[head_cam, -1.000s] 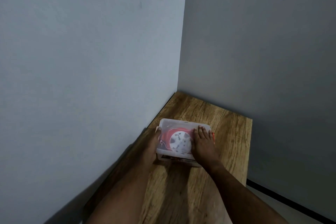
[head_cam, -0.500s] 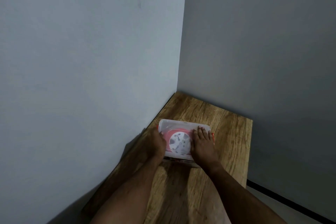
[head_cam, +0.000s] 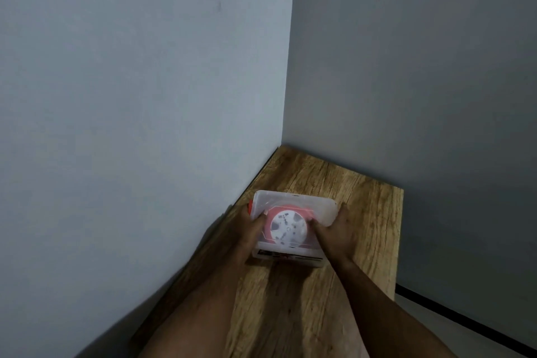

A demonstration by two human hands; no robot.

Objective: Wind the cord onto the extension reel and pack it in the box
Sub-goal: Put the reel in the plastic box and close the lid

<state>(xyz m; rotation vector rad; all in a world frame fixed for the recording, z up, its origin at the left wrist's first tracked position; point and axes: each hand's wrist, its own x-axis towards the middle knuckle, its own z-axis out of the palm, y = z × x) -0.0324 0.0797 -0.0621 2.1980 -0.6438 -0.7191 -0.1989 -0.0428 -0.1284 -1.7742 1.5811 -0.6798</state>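
A clear plastic box (head_cam: 293,203) with its translucent lid on stands on the wooden table. Through the lid shows the red extension reel (head_cam: 287,228) with its white round face. My left hand (head_cam: 250,225) grips the box's left side, thumb on the lid and fingers down the wall. My right hand (head_cam: 335,229) grips the right side, thumb on the lid near the reel and fingers wrapped over the right edge. A red latch (head_cam: 250,206) shows at the box's left end. No loose cord is in view.
The narrow wooden table (head_cam: 369,206) sits in a corner between two grey walls. Its right edge drops to the floor, where a dark skirting line (head_cam: 465,320) runs. The left wall lies close to the box.
My right hand slid from lying flat on the lid to gripping the box's right side. My left hand moved up the left side and put its thumb on the lid.
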